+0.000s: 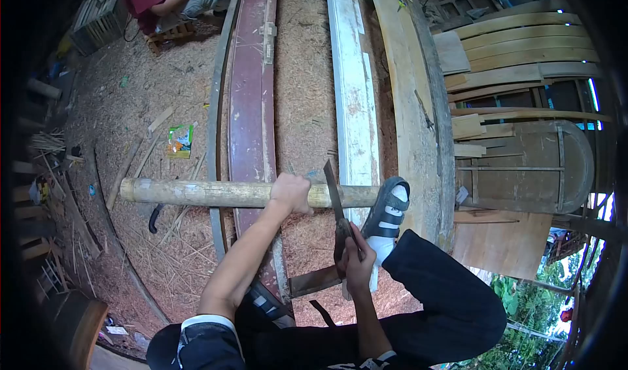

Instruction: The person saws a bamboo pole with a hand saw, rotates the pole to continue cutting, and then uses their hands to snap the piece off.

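- L hand (291,192) wrapped tight round bamboo pole (222,193), which lies crosswise over red plank (250,108), far end pinned under sandal (389,210).
- R hand (355,263) fist-closed on machete (335,197) handle, blade edge on pole.
- Best: keep pole pinned, L fingers clear of blade.
- Floor: sawdust (144,82); white board (353,95), stacked timber, another person seated far back.
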`<state>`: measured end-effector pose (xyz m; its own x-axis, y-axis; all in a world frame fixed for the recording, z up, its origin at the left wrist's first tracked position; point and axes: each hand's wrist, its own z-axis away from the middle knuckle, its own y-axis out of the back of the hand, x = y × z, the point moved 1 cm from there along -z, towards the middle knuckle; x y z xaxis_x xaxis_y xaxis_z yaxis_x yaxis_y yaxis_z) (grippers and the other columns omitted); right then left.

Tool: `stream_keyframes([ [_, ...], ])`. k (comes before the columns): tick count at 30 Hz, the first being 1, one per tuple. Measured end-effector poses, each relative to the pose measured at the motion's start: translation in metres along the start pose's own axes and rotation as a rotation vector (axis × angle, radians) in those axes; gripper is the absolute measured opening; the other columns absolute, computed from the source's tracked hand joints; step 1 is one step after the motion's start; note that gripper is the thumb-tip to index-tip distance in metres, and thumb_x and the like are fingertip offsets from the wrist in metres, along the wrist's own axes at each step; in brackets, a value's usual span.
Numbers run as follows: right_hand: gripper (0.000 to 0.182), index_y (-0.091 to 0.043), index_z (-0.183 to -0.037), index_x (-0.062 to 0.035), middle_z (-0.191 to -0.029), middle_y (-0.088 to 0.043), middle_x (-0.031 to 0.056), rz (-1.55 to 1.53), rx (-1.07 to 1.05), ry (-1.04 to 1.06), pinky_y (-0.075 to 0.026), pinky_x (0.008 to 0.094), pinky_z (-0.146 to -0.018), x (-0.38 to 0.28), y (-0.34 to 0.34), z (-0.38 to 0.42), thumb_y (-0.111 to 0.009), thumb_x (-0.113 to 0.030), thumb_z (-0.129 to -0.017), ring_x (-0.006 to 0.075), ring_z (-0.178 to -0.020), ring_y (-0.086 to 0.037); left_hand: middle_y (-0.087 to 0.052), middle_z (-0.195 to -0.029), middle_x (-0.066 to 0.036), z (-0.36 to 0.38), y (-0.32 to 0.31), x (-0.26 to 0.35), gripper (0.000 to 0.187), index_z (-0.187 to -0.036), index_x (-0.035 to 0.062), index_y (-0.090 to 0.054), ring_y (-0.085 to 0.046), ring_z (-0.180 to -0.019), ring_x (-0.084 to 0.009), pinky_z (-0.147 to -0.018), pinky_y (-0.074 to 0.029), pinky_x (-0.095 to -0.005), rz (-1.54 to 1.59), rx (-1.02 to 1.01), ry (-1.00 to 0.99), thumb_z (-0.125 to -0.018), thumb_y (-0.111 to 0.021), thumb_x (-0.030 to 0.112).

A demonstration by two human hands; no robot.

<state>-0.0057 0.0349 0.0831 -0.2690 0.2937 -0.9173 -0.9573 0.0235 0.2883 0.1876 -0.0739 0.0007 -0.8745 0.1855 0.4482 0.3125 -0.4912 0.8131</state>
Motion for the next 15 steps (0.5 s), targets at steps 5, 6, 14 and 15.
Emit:
stream_keyframes([
  [5, 0.043, -0.053, -0.135, 0.0081, -0.1, -0.064, 0.002, -0.041, -0.01, -0.066, -0.043, 0.0195, -0.062, 0.005, -0.027, -0.052, -0.058, -0.015, -0.099, 0.0045, -0.072, -0.052, -0.074, -0.092, -0.014, 0.005, -0.001, 0.002, 0.057, -0.088, 0.0057, -0.075, -0.073, -0.084, -0.028, -0.075, -0.058, -0.039, -0.012, -0.002, -0.005, -0.06, -0.084, 0.055],
  [6, 0.042, -0.054, -0.136, 0.0059, -0.096, -0.064, 0.0, 0.128, -0.009, -0.059, -0.039, 0.0191, -0.054, -0.005, -0.019, -0.04, -0.057, -0.013, -0.099, 0.0027, -0.063, -0.047, -0.074, -0.092, -0.014, 0.0, 0.003, 0.001, 0.056, -0.088, 0.0057, -0.075, -0.073, -0.084, -0.028, -0.075, -0.058, -0.039, -0.005, -0.015, 0.001, -0.06, -0.084, 0.054],
  [14, 0.043, -0.053, -0.137, 0.0055, -0.1, -0.067, 0.004, 0.072, 0.009, -0.071, -0.042, 0.0181, -0.061, 0.022, -0.013, -0.047, -0.059, -0.014, -0.098, 0.0041, -0.072, -0.054, -0.074, -0.087, -0.015, 0.001, -0.015, 0.004, 0.057, -0.085, 0.0057, -0.075, -0.073, -0.082, -0.0296, -0.074, -0.057, -0.0395, 0.02, 0.006, -0.025, -0.059, -0.083, 0.055],
  [15, 0.045, -0.052, -0.138, 0.0059, -0.1, -0.067, 0.0048, 0.023, -0.017, -0.059, -0.043, 0.0176, -0.064, 0.028, -0.021, -0.064, -0.059, -0.014, -0.098, 0.0047, -0.075, -0.056, -0.074, -0.091, -0.014, -0.005, -0.009, -0.003, 0.056, -0.087, 0.0061, -0.075, -0.073, -0.084, -0.0281, -0.074, -0.058, -0.0381, -0.008, 0.024, -0.02, -0.06, -0.084, 0.055],
])
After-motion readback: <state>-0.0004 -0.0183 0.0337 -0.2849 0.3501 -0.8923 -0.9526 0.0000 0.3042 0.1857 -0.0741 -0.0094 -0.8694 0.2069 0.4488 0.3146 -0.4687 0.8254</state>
